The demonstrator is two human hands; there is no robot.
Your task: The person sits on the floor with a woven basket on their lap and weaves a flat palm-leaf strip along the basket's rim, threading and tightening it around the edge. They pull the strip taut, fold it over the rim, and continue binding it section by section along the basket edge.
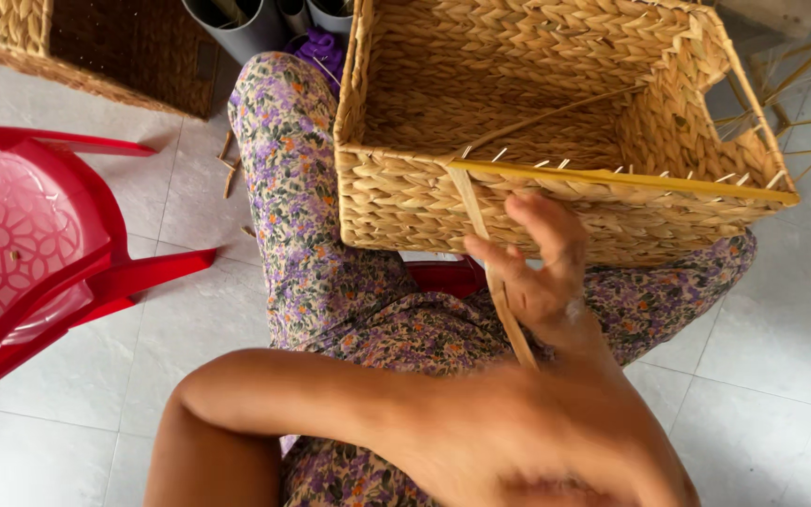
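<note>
Using the woven basket (pixel 537 122) on your lap as the anchor here. Way off to its left there's a red plastic chair (pixel 39 253) sitting on the white tiled floor (pixel 199 319). Up and left of the basket is a second, darker woven basket (pixel 96 47), and right next to the basket's top-left corner you've got some grey tubes (pixel 246 23) with a bit of purple stuff beside them.

Your left arm comes in below the basket, bent at the elbow and crossing your flowery trousers (pixel 321 263). Your left hand (pixel 518 441) is at the bottom of the view, well below the basket's front wall. It's big and blurry and seen from the back, so honestly can't tell how far the fingers are curled or whether it's gripping anything.

A flat pale strip (pixel 495 282) runs down from the basket's front rim, over the front wall, toward that left hand.

Your right hand (pixel 537 258) is right up against the front wall, just below the rim. Fingers are loosely curled, partly open, not a fist, and they're on the strip, which passes under them.

Along the front rim lies a long yellow stick (pixel 631 178) with short splint ends poking up around it. Off the basket's right side, a few thin loose canes (pixel 800 94) fan out over the floor.
</note>
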